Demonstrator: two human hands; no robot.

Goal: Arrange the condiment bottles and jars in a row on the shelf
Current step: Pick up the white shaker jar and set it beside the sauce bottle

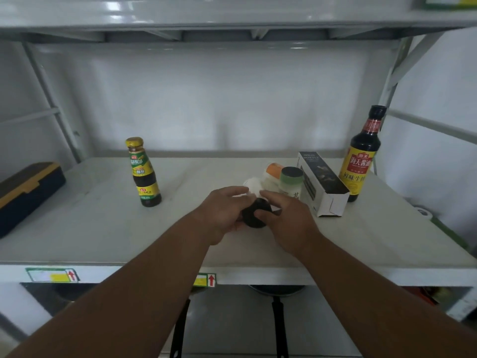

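Both my hands close around a small dark-lidded jar (255, 214) near the middle of the white shelf (103, 228): my left hand (222, 213) on its left side, my right hand (286, 218) on its right. Just behind them stand a white-capped jar (254, 186), an orange-capped container (273, 174) and a green-lidded jar (291, 180), close together. A small yellow-labelled sauce bottle (144, 173) stands upright at the left. At the right rear is a tall dark soy sauce bottle (362, 156).
A black-and-white carton (321, 184) lies on the shelf between the green-lidded jar and the soy sauce bottle. A dark box with yellow trim (25, 192) sits at the far left. Pan handles (280, 326) hang below the shelf's front edge. Another shelf (232, 14) runs overhead.
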